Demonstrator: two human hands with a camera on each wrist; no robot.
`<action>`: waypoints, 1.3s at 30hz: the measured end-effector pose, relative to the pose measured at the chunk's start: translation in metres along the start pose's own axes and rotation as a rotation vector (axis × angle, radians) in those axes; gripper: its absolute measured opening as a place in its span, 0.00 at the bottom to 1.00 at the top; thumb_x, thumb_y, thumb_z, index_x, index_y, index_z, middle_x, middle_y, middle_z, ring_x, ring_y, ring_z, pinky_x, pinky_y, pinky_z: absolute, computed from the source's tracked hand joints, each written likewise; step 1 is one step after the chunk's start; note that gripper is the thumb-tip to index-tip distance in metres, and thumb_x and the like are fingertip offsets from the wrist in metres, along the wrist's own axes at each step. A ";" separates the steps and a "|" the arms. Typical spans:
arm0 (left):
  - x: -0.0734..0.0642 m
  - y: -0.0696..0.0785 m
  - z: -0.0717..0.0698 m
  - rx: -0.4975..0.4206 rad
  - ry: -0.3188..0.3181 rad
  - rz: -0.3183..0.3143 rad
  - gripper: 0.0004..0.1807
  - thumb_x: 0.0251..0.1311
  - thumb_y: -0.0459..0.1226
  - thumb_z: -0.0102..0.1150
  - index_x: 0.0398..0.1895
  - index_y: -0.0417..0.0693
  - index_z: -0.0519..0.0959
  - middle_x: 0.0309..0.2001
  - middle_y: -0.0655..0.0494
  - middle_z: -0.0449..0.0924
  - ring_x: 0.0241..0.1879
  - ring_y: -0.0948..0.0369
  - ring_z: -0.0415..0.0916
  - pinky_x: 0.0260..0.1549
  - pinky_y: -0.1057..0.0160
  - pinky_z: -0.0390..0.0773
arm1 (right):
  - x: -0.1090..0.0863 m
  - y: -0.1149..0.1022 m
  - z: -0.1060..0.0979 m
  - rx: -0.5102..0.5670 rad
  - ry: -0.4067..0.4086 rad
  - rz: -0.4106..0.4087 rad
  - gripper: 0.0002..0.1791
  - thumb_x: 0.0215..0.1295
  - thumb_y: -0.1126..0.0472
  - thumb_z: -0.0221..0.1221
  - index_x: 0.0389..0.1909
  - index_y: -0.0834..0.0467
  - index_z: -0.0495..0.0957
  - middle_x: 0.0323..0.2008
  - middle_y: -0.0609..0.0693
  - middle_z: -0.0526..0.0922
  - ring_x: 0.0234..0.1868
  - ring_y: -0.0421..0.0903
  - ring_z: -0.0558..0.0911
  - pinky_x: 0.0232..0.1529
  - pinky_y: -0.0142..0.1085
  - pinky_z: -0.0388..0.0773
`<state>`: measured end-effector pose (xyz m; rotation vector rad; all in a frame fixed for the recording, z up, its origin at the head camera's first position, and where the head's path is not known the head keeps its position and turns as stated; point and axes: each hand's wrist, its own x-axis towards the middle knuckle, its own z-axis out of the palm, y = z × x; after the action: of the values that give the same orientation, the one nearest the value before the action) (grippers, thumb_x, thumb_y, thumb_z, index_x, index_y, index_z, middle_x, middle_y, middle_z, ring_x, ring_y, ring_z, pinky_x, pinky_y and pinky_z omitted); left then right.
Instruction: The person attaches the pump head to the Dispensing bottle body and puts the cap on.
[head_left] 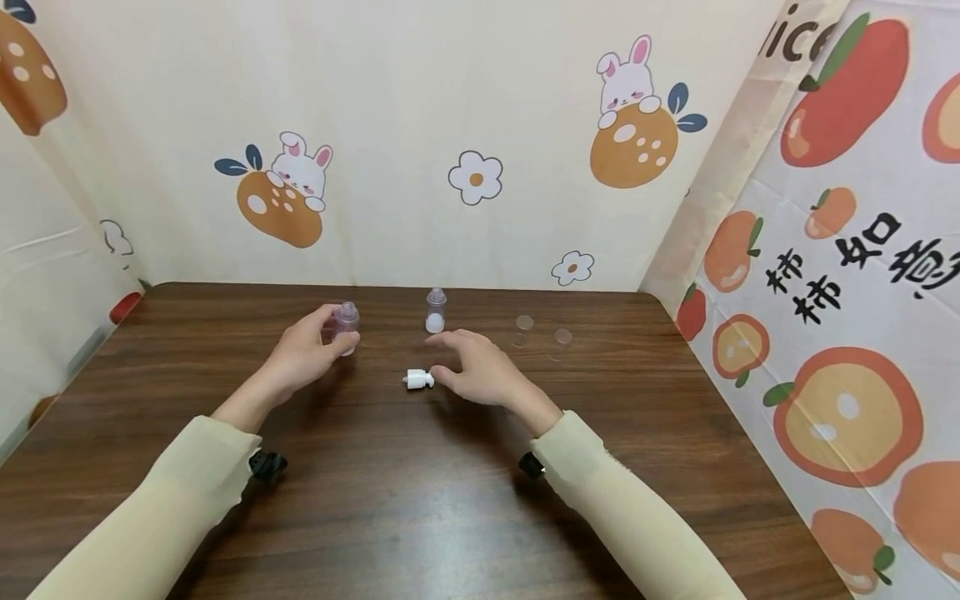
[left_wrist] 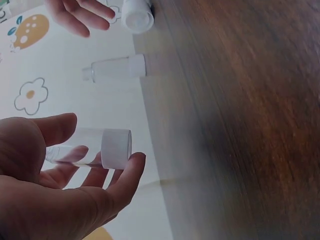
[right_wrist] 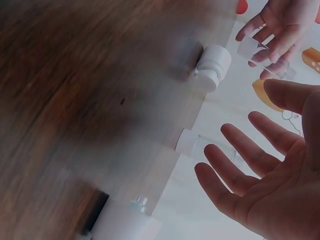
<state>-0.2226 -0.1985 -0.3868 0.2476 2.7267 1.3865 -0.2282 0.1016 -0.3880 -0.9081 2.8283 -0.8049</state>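
Observation:
My left hand holds a small clear bottle with a white lower band, fingers and thumb around it. In the left wrist view this bottle appears sideways, its white end by a fingertip. My right hand is spread above the table with nothing in its grasp. Close to its thumb lies a small white bottle-like piece with a narrower end; it also shows as a white piece in the right wrist view. Beyond the right fingertips a second clear bottle with a white base stands upright.
Two small clear caps stand on the brown wooden table, right of the standing bottle. A patterned curtain rises behind the table's far edge, and a fruit-printed cloth hangs along the right side.

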 end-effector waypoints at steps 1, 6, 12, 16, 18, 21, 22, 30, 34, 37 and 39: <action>-0.001 0.001 0.000 0.001 0.000 0.001 0.29 0.79 0.44 0.58 0.75 0.40 0.67 0.67 0.35 0.75 0.69 0.39 0.70 0.64 0.38 0.73 | 0.000 -0.001 0.001 -0.001 -0.003 -0.003 0.25 0.76 0.53 0.63 0.71 0.53 0.77 0.69 0.49 0.80 0.73 0.51 0.74 0.73 0.49 0.69; -0.003 0.003 0.002 0.005 -0.002 0.004 0.30 0.79 0.45 0.59 0.76 0.41 0.66 0.69 0.35 0.74 0.71 0.37 0.69 0.67 0.34 0.70 | 0.004 -0.004 0.004 0.005 -0.020 -0.002 0.25 0.75 0.54 0.64 0.70 0.54 0.77 0.68 0.50 0.80 0.72 0.51 0.75 0.72 0.49 0.71; -0.007 0.003 0.002 0.024 0.006 0.012 0.30 0.78 0.47 0.59 0.74 0.41 0.67 0.67 0.35 0.75 0.70 0.37 0.70 0.67 0.34 0.69 | 0.008 -0.008 0.008 -0.016 -0.048 0.006 0.25 0.75 0.54 0.64 0.70 0.53 0.77 0.68 0.50 0.80 0.71 0.49 0.76 0.71 0.47 0.72; -0.010 0.004 0.001 0.026 0.008 0.015 0.30 0.78 0.48 0.60 0.74 0.41 0.67 0.67 0.35 0.75 0.70 0.37 0.70 0.65 0.34 0.71 | 0.009 -0.010 0.011 -0.037 -0.070 0.026 0.24 0.76 0.54 0.63 0.70 0.52 0.77 0.68 0.49 0.80 0.70 0.48 0.77 0.70 0.46 0.73; -0.011 0.004 0.000 0.024 0.008 0.014 0.30 0.78 0.48 0.60 0.74 0.41 0.67 0.67 0.35 0.75 0.70 0.37 0.71 0.65 0.35 0.72 | 0.009 -0.010 0.013 -0.046 -0.080 0.033 0.24 0.76 0.54 0.63 0.70 0.52 0.78 0.67 0.49 0.80 0.68 0.48 0.78 0.68 0.46 0.75; -0.012 0.004 0.001 0.022 0.009 0.013 0.30 0.78 0.48 0.60 0.73 0.41 0.68 0.66 0.36 0.75 0.69 0.38 0.72 0.63 0.36 0.74 | 0.011 -0.009 0.016 -0.061 -0.091 0.027 0.24 0.75 0.55 0.64 0.69 0.53 0.79 0.65 0.50 0.82 0.65 0.48 0.80 0.65 0.46 0.77; -0.013 0.004 0.001 0.021 0.007 0.011 0.30 0.78 0.48 0.60 0.73 0.41 0.68 0.66 0.36 0.75 0.68 0.38 0.72 0.62 0.37 0.74 | 0.011 -0.009 0.017 -0.071 -0.094 0.024 0.23 0.74 0.55 0.65 0.68 0.53 0.79 0.64 0.50 0.82 0.63 0.48 0.81 0.64 0.46 0.78; -0.012 0.004 0.003 0.038 0.006 0.019 0.29 0.77 0.47 0.61 0.72 0.41 0.69 0.64 0.36 0.77 0.68 0.39 0.73 0.63 0.35 0.73 | 0.016 -0.011 0.023 -0.147 -0.094 -0.004 0.19 0.72 0.55 0.68 0.61 0.53 0.84 0.58 0.49 0.85 0.58 0.46 0.83 0.60 0.43 0.79; -0.012 0.005 0.005 0.031 0.005 0.020 0.28 0.77 0.46 0.61 0.71 0.41 0.70 0.63 0.37 0.78 0.67 0.40 0.73 0.62 0.37 0.74 | 0.017 -0.012 0.025 -0.153 -0.094 -0.002 0.17 0.71 0.56 0.69 0.58 0.53 0.85 0.53 0.48 0.86 0.53 0.45 0.83 0.57 0.42 0.80; -0.012 0.005 0.005 0.029 0.006 0.020 0.28 0.76 0.47 0.62 0.71 0.41 0.70 0.63 0.37 0.78 0.67 0.40 0.73 0.62 0.37 0.74 | 0.018 -0.012 0.027 -0.163 -0.093 -0.004 0.15 0.70 0.57 0.69 0.56 0.52 0.86 0.50 0.47 0.86 0.48 0.43 0.82 0.54 0.41 0.79; -0.012 0.005 0.005 0.031 0.005 0.020 0.29 0.76 0.47 0.62 0.71 0.41 0.70 0.63 0.37 0.78 0.67 0.40 0.74 0.62 0.37 0.73 | 0.019 -0.012 0.028 -0.169 -0.090 -0.009 0.14 0.70 0.57 0.69 0.54 0.52 0.87 0.49 0.46 0.87 0.46 0.43 0.81 0.52 0.40 0.79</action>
<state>-0.2091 -0.1936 -0.3863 0.2737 2.7595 1.3524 -0.2318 0.0698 -0.4043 -0.9521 2.8480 -0.5174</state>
